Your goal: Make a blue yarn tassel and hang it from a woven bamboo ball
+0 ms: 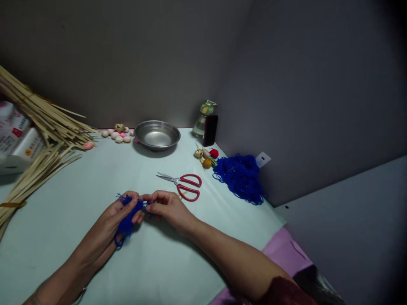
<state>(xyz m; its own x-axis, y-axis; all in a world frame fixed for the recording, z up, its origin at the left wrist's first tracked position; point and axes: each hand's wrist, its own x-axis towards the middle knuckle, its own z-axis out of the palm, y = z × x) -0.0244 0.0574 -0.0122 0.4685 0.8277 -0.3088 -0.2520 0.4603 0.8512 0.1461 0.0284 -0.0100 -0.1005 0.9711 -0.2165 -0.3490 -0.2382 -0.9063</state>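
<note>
Blue yarn tuft (pixel 127 222), held between left hand (pixel 108 224) and right hand (pixel 168 207), both gripping

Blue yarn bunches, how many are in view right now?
2: one blue yarn bunch held between the left hand and right hand, and one loose blue yarn heap on the table, right of the red-handled scissors. Others could lie hidden beneath the heap.

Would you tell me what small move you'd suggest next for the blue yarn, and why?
I'd probably have the right hand draw its strand snug against the blue yarn bundle in the left hand, since both hands pinch it and loose ends stick out; the red-handled scissors lie nearby, untouched.
</note>
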